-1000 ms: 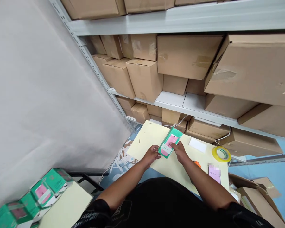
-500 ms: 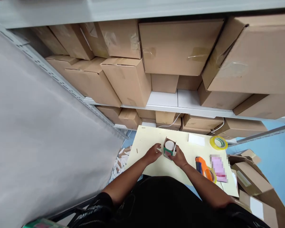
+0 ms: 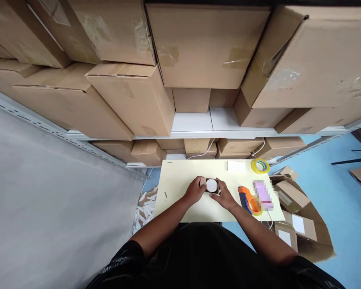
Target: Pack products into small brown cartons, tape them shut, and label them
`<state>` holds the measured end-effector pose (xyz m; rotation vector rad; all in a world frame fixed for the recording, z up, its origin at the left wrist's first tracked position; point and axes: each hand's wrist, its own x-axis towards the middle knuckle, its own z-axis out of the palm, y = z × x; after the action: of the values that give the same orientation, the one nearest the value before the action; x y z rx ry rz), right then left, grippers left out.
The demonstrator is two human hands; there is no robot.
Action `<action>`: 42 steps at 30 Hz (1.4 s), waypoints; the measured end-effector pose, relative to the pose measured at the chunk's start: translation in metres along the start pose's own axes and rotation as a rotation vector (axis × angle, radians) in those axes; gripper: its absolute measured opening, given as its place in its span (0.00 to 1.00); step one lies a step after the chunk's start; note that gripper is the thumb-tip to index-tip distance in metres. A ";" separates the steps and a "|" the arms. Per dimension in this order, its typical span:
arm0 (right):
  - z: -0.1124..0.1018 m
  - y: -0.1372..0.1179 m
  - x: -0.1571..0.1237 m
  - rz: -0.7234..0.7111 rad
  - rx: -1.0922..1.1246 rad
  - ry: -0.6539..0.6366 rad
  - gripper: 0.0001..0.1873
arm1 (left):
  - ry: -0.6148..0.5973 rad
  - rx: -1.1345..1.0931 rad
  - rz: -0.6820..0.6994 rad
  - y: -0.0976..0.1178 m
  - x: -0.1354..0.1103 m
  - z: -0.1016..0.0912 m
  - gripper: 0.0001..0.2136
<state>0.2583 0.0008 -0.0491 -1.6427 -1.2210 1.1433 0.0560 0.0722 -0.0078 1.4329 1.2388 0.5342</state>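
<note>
Small box (image 3: 203,182) is now, I see, pinched between left hand (image 3: 195,191) and right hand (image 3: 226,197), so probably better steadied.

Box (image 3: 202,181) mid-table, between my left hand (image 3: 195,190) and right hand (image 3: 224,195); one item (image 3: 211,185) inside. Right of me on the table (image 3: 180,174): tape dispenser (image 3: 249,197), then a blurred flat item (image 3: 262,194). Tape roll (image 3: 255,168) behind those, far right corner. Loaded shelf (image 3: 192,121) behind the table. Open carton (image 3: 319,251) right of it, boxes (image 3: 291,194) inside.
</note>
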 end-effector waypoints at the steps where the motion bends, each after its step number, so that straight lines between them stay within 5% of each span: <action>1: -0.002 -0.005 -0.004 0.005 0.021 0.006 0.45 | 0.005 -0.025 -0.018 -0.002 -0.001 0.002 0.16; 5: -0.005 -0.019 -0.010 0.011 0.089 0.100 0.33 | 0.117 -0.075 -0.020 -0.010 -0.004 0.010 0.21; 9: -0.005 -0.015 -0.003 0.107 0.289 0.079 0.25 | 0.207 0.071 0.121 -0.011 -0.012 0.010 0.10; 12: -0.002 -0.006 0.000 0.196 0.383 0.049 0.27 | 0.261 0.250 0.209 -0.004 -0.018 0.006 0.04; 16: 0.001 0.006 -0.002 0.212 0.376 0.086 0.40 | 0.141 0.399 0.252 0.015 -0.021 0.004 0.10; 20: 0.000 0.014 -0.006 0.097 0.218 0.040 0.33 | 0.023 0.493 0.276 0.033 -0.016 0.006 0.14; 26: -0.001 0.006 -0.007 0.003 0.088 -0.049 0.47 | -0.022 0.499 0.101 0.057 -0.001 0.014 0.16; 34: -0.007 -0.009 0.010 -0.061 -0.252 -0.111 0.35 | -0.194 1.049 -0.084 0.099 0.021 0.029 0.28; 42: -0.011 -0.007 0.009 -0.060 -0.304 -0.111 0.33 | -0.120 1.037 0.011 0.107 0.006 0.021 0.31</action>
<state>0.2682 0.0102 -0.0409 -1.7674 -1.5681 1.0624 0.1175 0.0858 0.0811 2.2698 1.4786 -0.2655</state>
